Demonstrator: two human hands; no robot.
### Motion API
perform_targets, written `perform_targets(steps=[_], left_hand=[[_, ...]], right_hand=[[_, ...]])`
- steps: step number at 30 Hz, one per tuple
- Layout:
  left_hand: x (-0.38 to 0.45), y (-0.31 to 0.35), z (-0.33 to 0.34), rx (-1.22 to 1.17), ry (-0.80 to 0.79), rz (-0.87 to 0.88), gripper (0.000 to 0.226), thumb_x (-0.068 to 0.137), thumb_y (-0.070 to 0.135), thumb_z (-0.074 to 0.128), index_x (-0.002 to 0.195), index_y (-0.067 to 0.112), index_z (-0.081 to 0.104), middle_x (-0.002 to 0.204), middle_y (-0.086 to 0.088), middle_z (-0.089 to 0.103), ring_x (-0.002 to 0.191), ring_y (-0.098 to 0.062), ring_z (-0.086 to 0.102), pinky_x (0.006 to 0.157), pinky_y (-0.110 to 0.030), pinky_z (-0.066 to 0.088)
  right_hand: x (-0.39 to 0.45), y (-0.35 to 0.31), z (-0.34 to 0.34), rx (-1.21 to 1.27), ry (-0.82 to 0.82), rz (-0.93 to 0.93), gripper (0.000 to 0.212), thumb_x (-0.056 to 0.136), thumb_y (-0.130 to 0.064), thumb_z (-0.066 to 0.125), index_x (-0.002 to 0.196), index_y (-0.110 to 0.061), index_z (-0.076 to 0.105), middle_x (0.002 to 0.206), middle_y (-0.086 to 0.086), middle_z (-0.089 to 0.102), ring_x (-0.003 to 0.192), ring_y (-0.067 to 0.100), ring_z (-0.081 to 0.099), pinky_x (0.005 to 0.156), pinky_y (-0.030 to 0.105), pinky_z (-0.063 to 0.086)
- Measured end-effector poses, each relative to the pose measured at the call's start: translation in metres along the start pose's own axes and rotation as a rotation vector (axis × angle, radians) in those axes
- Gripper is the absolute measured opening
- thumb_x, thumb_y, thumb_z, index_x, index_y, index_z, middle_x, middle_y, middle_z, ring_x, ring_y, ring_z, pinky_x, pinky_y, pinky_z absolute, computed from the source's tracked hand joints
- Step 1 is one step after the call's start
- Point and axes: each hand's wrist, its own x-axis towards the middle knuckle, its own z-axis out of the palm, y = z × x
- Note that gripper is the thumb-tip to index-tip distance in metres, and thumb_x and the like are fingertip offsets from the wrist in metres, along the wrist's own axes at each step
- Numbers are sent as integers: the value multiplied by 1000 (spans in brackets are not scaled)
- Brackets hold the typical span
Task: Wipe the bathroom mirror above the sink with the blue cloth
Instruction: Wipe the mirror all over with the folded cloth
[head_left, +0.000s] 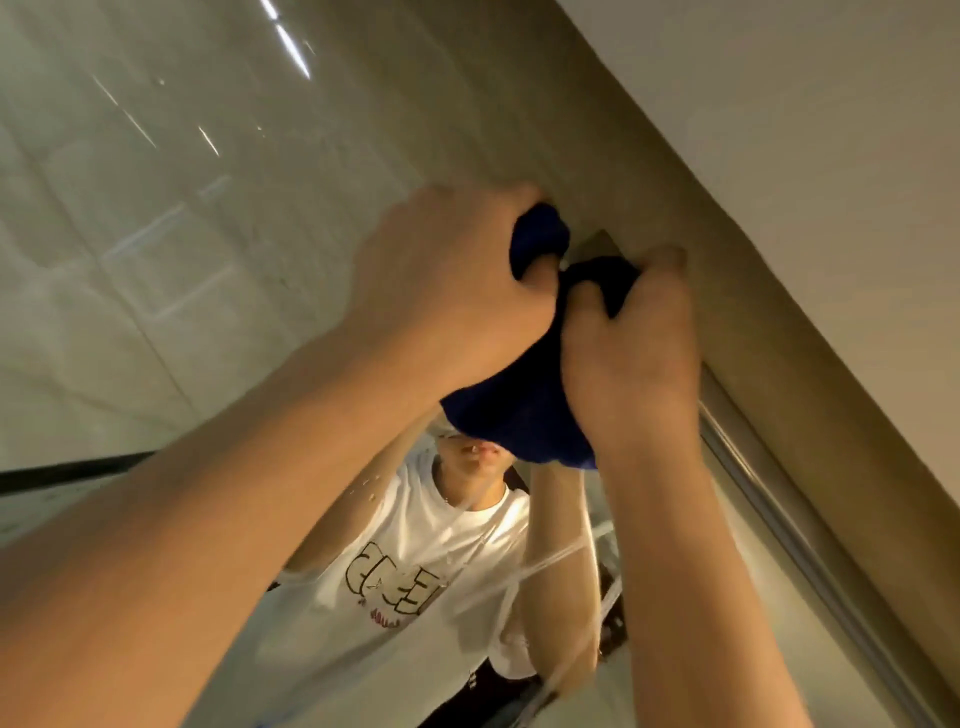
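Note:
Both my hands are raised to the top right corner of the mirror (208, 218). My left hand (447, 280) and my right hand (634, 353) each grip the dark blue cloth (519, 410), bunched between them and pressed against the glass near the corner. Part of the cloth bulges out above my left hand's fingers, and the rest hangs below my palms. The mirror shows a person in a white printed T-shirt, both arms raised, with wet streaks and drops on the glass.
A beige wall or frame (779, 208) runs diagonally along the mirror's right edge, with a metal strip (769, 499) lower down. Reflected pale wall tiles fill the left side of the glass.

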Motion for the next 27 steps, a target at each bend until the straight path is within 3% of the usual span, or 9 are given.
perform_targets(steps=[3,9,11,13,17,21,23,25,27], left_hand=[[18,-6,3,-19,-48,12,21,90,33,56,106,27,68,95,3,70,84,-17,65,75,-39,55],[-2,-25,-13,9,-89,-22,18,88,30,57,99,25,71,87,-2,71,80,-19,66,72,-39,54],[-16,-34,-19,28,-106,-66,18,86,35,58,98,31,70,84,2,71,79,-19,66,72,-37,55],[-36,-47,-27,59,-136,-146,18,82,44,58,97,43,67,82,10,71,79,-18,66,73,-37,56],[-84,-84,-41,334,-207,-228,28,70,52,44,93,56,59,80,12,69,77,-22,68,72,-42,57],[-104,-77,-44,745,-293,-193,22,70,40,45,90,35,54,65,-4,61,65,-34,62,58,-41,54],[-103,-68,-47,703,-227,-140,19,79,34,50,96,32,59,70,-7,66,67,-37,63,59,-42,54],[-103,-60,-48,507,-93,-104,21,85,29,57,104,32,63,77,-8,71,70,-38,65,61,-40,54],[-96,-45,-45,186,4,-80,34,87,23,62,119,34,61,91,4,72,82,-23,67,68,-29,52]], right_hand=[[8,1,2,-30,14,-35,12,97,-19,45,106,-15,38,73,-4,51,63,11,53,51,30,43],[-8,-1,20,-77,29,-80,18,97,-22,46,109,-15,35,72,-5,49,65,14,52,57,32,39],[-25,-3,33,-83,11,-71,25,97,-23,45,117,-13,35,74,-1,54,67,20,53,66,37,43],[-48,-4,48,-48,-55,-52,17,97,-25,43,105,-19,30,84,4,58,76,29,58,71,44,48],[-102,-7,74,27,-224,-43,22,97,-23,47,94,-20,25,74,-11,36,75,25,54,64,33,33],[-131,-5,85,196,-286,95,21,91,-21,57,106,-16,42,79,-15,43,89,25,58,72,32,40],[-130,-4,81,229,-240,100,20,91,-20,58,107,-15,46,80,-16,39,84,14,51,70,24,38],[-123,-1,71,254,-142,92,19,92,-21,58,106,-16,47,89,-9,50,80,7,47,66,19,37],[-113,2,55,277,31,71,18,92,-22,57,104,-24,44,97,-3,60,84,8,55,72,21,41]])
